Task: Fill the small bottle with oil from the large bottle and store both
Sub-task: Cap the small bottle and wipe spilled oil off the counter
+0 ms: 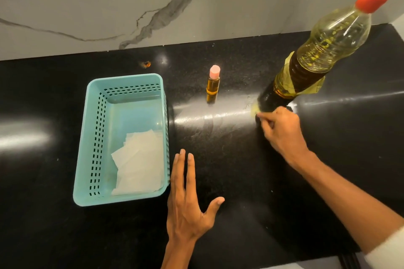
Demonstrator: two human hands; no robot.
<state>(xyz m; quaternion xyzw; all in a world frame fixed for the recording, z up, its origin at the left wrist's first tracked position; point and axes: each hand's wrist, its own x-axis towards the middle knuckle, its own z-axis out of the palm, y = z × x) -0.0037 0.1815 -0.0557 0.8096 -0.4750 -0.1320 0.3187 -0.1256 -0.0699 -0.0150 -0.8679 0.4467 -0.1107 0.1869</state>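
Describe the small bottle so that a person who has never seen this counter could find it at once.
On the black counter, look between the teal basket and the large bottle with the red cap. The small bottle stands upright there, apart from both. It alone is short, with a pale pink cap and amber oil inside.

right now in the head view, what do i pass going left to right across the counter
teal basket → small bottle → large bottle. The left hand and right hand overlap these sideways, so they are left out of the order.
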